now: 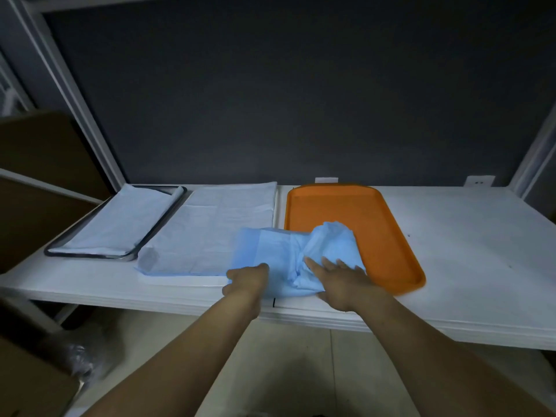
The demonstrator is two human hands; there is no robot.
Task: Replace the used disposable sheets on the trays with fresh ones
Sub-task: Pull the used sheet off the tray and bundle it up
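Observation:
An orange tray (pixel 361 212) lies bare on the white shelf, right of centre. A crumpled blue disposable sheet (pixel 285 254) spreads from the tray's near left corner over the middle white tray (pixel 180 281), which carries a flat pale sheet (pixel 222 224). My left hand (pixel 246 281) is closed on the blue sheet's near edge. My right hand (pixel 340 278) presses on the bunched part with fingers spread. At the left, a metal-rimmed tray (pixel 90 254) holds a pale sheet (pixel 120 218).
The white shelf (pixel 466 251) stretches right of the orange tray. A dark wall stands behind, with white shelf posts at both sides. Brown cardboard boxes (pixel 39 164) sit at the left. Floor tiles and a plastic bag (pixel 81 362) show below the shelf edge.

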